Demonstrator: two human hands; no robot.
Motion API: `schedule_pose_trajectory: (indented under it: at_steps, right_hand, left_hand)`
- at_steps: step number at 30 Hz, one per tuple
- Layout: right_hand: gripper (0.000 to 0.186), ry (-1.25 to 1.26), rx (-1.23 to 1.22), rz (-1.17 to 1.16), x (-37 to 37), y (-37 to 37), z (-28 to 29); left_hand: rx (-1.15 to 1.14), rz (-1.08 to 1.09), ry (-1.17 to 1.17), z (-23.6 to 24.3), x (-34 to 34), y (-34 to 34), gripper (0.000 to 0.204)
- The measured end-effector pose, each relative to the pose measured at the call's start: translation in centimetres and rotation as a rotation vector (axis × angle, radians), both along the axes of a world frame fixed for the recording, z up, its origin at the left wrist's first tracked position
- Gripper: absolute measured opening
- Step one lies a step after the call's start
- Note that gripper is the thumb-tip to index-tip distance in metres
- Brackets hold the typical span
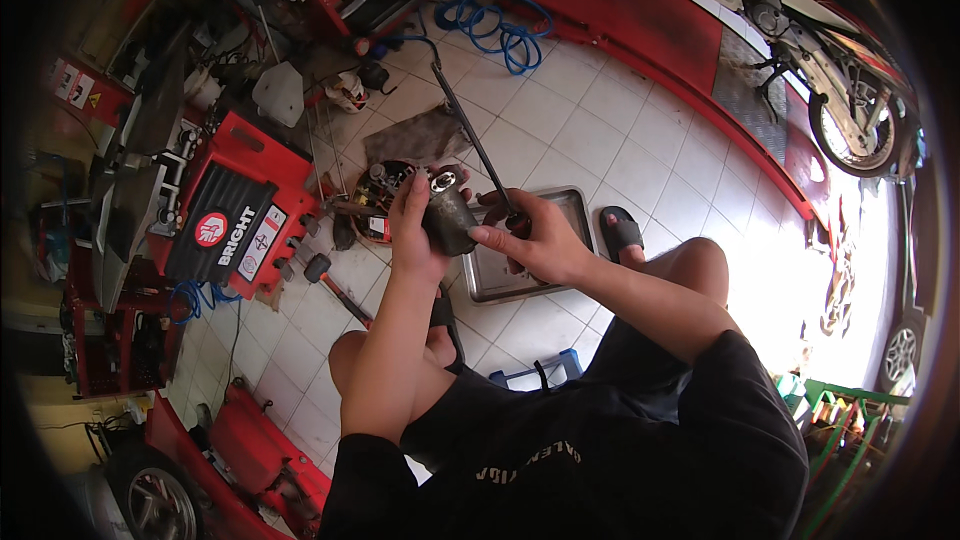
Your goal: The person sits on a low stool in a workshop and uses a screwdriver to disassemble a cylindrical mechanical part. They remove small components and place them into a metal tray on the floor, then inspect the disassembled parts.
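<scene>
My left hand (pixel 418 245) is wrapped round a dark, worn metal cylinder (pixel 450 224), its end with a bright ring-like opening facing up and away from me. Close against its right side, my right hand (pixel 548 242) grips a tool with a dark and red body (pixel 518 224); its exact kind is partly hidden by the fingers. A long black rod or stiff hose (pixel 468 128) runs from that tool to the far left. My right thumb reaches the cylinder's side. Below both hands, a shallow metal tray (pixel 575 202) lies on the floor.
Left of me stands a red and black machine (pixel 240 210). A hammer (pixel 335 288) and a grey cloth (pixel 415 135) lie on the tiles. Coiled blue hose (pixel 490 25) is farther off, beside a red platform (pixel 640 10) with a motorcycle (pixel 810 50) at right. A blue-edged container (pixel 545 368) sits between my legs.
</scene>
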State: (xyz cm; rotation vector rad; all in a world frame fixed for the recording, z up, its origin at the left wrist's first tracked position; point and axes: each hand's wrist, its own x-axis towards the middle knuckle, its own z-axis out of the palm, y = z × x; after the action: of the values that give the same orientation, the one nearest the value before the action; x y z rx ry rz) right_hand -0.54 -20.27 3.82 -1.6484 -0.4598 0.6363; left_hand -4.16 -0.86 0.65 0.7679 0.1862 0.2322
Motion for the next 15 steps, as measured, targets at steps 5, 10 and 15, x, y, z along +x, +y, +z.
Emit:
schedule_pose_trajectory:
  at_steps: [5, 10, 15]
  right_hand:
    - [0.071, 0.286, -0.046, -0.012, -0.8, -0.7, 0.9]
    - [0.068, 0.217, -0.036, -0.129, -1.0, -1.2, -1.8]
    - [0.061, 0.007, 0.025, -0.199, -0.8, -1.7, -2.9]
  left_hand:
    - [0.102, -0.009, -0.031, -0.4, -0.2, -1.8, 0.041]
    - [0.064, -0.042, -0.035, -1.4, 0.4, -2.8, 0.048]
    - [0.166, -0.072, -0.124, -1.7, 1.0, -2.3, 0.070]
